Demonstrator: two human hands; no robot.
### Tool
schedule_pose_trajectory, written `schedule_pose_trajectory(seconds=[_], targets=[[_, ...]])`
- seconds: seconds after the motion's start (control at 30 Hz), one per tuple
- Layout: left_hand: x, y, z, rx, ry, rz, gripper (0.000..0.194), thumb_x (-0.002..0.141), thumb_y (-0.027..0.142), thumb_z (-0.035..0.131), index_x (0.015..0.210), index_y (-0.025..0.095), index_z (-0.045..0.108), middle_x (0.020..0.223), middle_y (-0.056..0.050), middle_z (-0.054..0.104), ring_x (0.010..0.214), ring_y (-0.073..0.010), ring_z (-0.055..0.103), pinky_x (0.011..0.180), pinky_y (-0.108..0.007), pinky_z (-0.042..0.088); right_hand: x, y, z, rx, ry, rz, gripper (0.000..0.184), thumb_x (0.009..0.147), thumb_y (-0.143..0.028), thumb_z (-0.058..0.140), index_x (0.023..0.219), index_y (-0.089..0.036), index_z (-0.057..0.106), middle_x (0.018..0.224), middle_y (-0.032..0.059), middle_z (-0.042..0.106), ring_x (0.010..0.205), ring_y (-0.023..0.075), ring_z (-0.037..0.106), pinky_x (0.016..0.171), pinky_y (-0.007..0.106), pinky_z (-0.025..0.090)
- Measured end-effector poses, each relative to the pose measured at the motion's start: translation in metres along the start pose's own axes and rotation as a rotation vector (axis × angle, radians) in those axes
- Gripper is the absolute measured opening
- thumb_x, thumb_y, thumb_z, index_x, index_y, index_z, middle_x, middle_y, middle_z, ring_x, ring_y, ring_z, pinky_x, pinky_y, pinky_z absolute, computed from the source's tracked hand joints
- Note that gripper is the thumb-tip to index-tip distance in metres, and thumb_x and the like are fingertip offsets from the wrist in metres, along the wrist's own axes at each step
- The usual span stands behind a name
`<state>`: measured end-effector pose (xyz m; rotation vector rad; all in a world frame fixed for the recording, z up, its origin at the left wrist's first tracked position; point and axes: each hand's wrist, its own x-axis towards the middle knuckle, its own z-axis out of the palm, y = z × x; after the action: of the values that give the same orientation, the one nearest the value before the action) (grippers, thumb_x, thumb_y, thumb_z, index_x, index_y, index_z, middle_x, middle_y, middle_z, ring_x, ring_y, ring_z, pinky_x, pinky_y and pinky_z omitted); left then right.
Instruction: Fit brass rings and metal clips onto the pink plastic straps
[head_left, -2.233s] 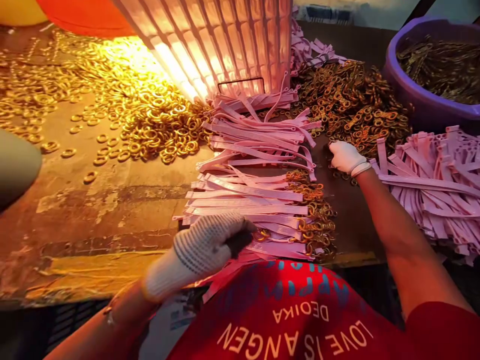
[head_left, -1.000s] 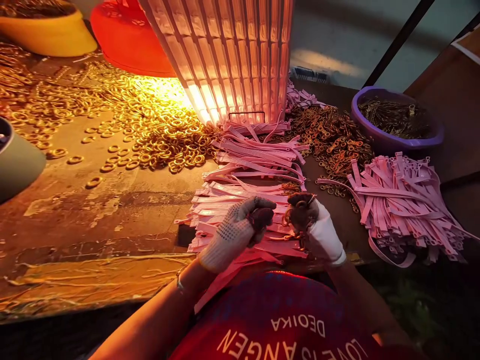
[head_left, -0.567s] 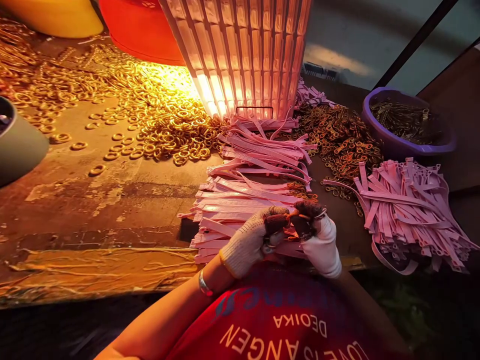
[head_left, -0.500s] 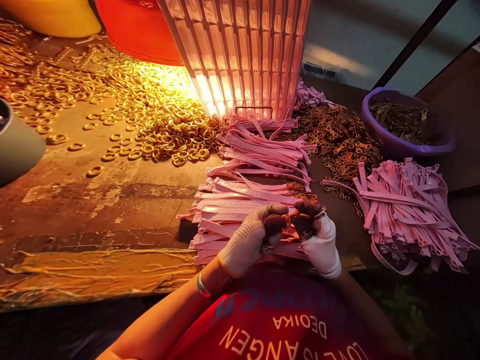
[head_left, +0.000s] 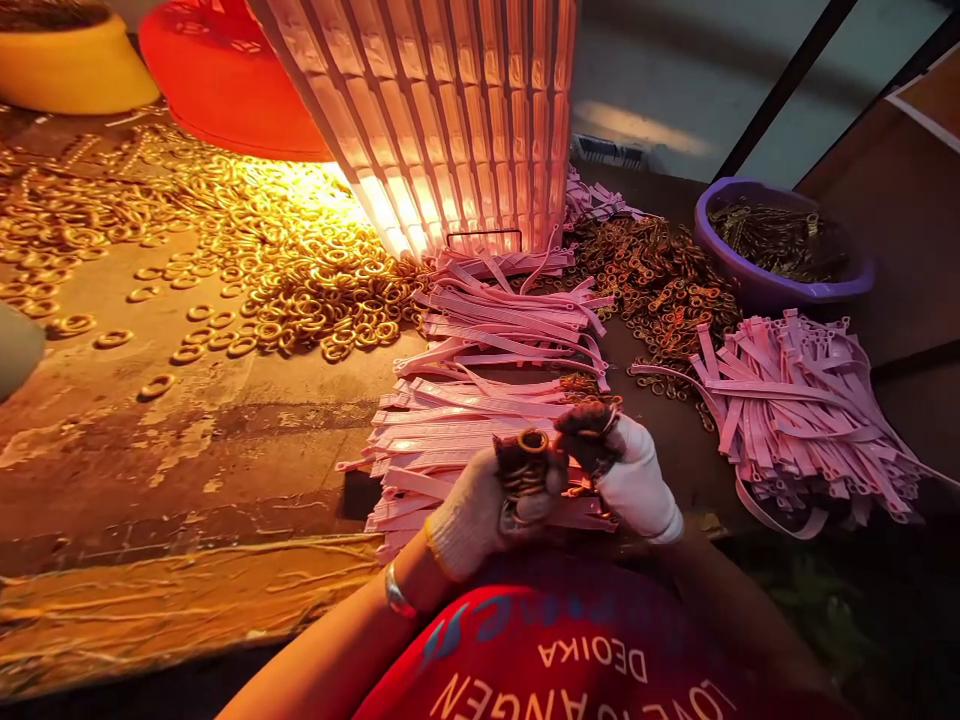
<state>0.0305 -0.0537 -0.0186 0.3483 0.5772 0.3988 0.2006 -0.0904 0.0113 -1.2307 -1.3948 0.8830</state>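
Both my hands wear knit gloves and meet close to my chest, over a stack of pink straps [head_left: 480,420]. My left hand [head_left: 491,495] is closed, pinching a gold ring [head_left: 533,441] at its fingertips, with more rings held in its palm. My right hand [head_left: 619,470] is closed too, its dark-stained fingertips gripping a small brass clasp beside the ring. A pile of brass clasps [head_left: 660,290] lies beyond my right hand.
Gold rings [head_left: 300,290] are spread over the worn table [head_left: 187,450] at the left. A ribbed lit lamp shade [head_left: 450,110] stands at the back centre. A purple basin [head_left: 780,250] of clasps and another pink strap heap [head_left: 802,410] lie right; orange and yellow bowls sit far left.
My right hand left the clasp pile and came in to meet my left hand. My left hand lifted off the straps and now holds a ring up at its fingertips.
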Motion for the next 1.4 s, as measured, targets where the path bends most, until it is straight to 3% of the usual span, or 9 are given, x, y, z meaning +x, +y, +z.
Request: schedule_pose_trajectory(seconds=[0.2, 0.4, 0.53, 0.7, 0.93, 1.1, 1.17, 1.27, 1.4], targets=[[0.001, -0.011, 0.003, 0.1, 0.062, 0.117, 0.015, 0.072, 0.023, 0.074, 0.082, 0.012, 0.07, 0.075, -0.007, 0.067, 0.06, -0.0136, 0.058, 0.049, -0.022, 0.047, 0.004, -0.014, -0.008, -0.496, -0.227, -0.44, 0.022, 0.083, -0.012, 0.06, 0.102, -0.022, 0.067, 0.096, 0.0051, 0.069, 0.091, 0.0202, 0.064, 0.083, 0.034, 0.053], [-0.003, 0.004, -0.002, 0.202, 0.041, 0.155, 0.011, 0.067, 0.014, 0.078, 0.074, 0.009, 0.071, 0.067, -0.003, 0.063, 0.055, -0.0089, 0.051, 0.048, -0.019, 0.041, 0.01, -0.008, -0.014, -0.338, -0.214, -0.476, 0.014, 0.09, -0.016, 0.063, 0.101, -0.024, 0.065, 0.089, 0.0021, 0.066, 0.086, 0.0185, 0.062, 0.078, 0.032, 0.051], [0.003, 0.008, -0.003, 0.156, 0.03, 0.139, 0.02, 0.064, 0.017, 0.082, 0.08, 0.009, 0.072, 0.07, -0.002, 0.064, 0.058, -0.008, 0.052, 0.053, -0.018, 0.042, 0.005, -0.004, -0.013, -0.349, -0.189, -0.52, 0.021, 0.091, -0.012, 0.057, 0.106, -0.025, 0.065, 0.094, 0.0034, 0.066, 0.086, 0.0192, 0.062, 0.077, 0.032, 0.051], [0.013, 0.01, -0.003, 0.166, -0.043, 0.097, 0.029, 0.075, 0.039, 0.078, 0.071, 0.015, 0.061, 0.047, 0.005, 0.045, 0.038, -0.0053, 0.033, 0.037, -0.018, 0.023, -0.005, -0.009, -0.01, -0.387, -0.173, -0.468, 0.031, 0.094, -0.014, 0.06, 0.123, -0.025, 0.062, 0.109, 0.0065, 0.065, 0.097, 0.0195, 0.065, 0.086, 0.031, 0.055], [0.008, 0.011, 0.009, 0.294, -0.015, 0.089, 0.026, 0.077, 0.037, 0.075, 0.081, 0.015, 0.062, 0.049, 0.007, 0.041, 0.039, -0.0044, 0.027, 0.037, -0.018, 0.019, -0.003, -0.002, -0.019, -0.447, -0.242, -0.481, 0.029, 0.095, -0.025, 0.065, 0.124, -0.027, 0.064, 0.112, 0.0062, 0.066, 0.1, 0.0202, 0.067, 0.087, 0.032, 0.057], [-0.006, 0.014, 0.024, 0.433, 0.252, 0.353, 0.022, 0.084, 0.034, 0.073, 0.09, 0.02, 0.058, 0.057, 0.007, 0.051, 0.042, -0.0062, 0.035, 0.037, -0.017, 0.025, -0.016, 0.003, -0.025, -0.571, -0.031, -0.182, 0.034, 0.101, -0.021, 0.053, 0.134, -0.024, 0.059, 0.104, 0.008, 0.073, 0.092, 0.0213, 0.072, 0.086, 0.033, 0.058], [-0.008, 0.011, 0.028, 0.528, 0.358, 0.452, 0.017, 0.084, 0.03, 0.071, 0.088, 0.019, 0.058, 0.061, 0.006, 0.055, 0.046, -0.0064, 0.039, 0.04, -0.018, 0.03, -0.019, 0.001, -0.027, -0.657, -0.036, -0.105, 0.038, 0.099, -0.022, 0.052, 0.136, -0.023, 0.057, 0.109, 0.011, 0.075, 0.094, 0.0252, 0.073, 0.087, 0.037, 0.059], [-0.008, 0.005, 0.027, 0.63, 0.421, 0.556, 0.016, 0.086, 0.029, 0.069, 0.084, 0.018, 0.059, 0.065, 0.004, 0.057, 0.049, -0.0063, 0.042, 0.045, -0.019, 0.036, -0.017, -0.002, -0.029, -0.624, -0.115, -0.126, 0.045, 0.093, -0.014, 0.049, 0.137, -0.022, 0.058, 0.122, 0.0125, 0.072, 0.108, 0.0267, 0.07, 0.094, 0.04, 0.057], [-0.005, -0.003, 0.021, 0.722, 0.447, 0.6, 0.016, 0.087, 0.03, 0.069, 0.084, 0.018, 0.06, 0.066, 0.003, 0.058, 0.052, -0.0074, 0.046, 0.048, -0.02, 0.039, -0.012, -0.004, -0.028, -0.494, -0.144, -0.166, 0.047, 0.089, -0.007, 0.047, 0.131, -0.023, 0.061, 0.117, 0.0091, 0.072, 0.108, 0.0221, 0.069, 0.097, 0.036, 0.055]])
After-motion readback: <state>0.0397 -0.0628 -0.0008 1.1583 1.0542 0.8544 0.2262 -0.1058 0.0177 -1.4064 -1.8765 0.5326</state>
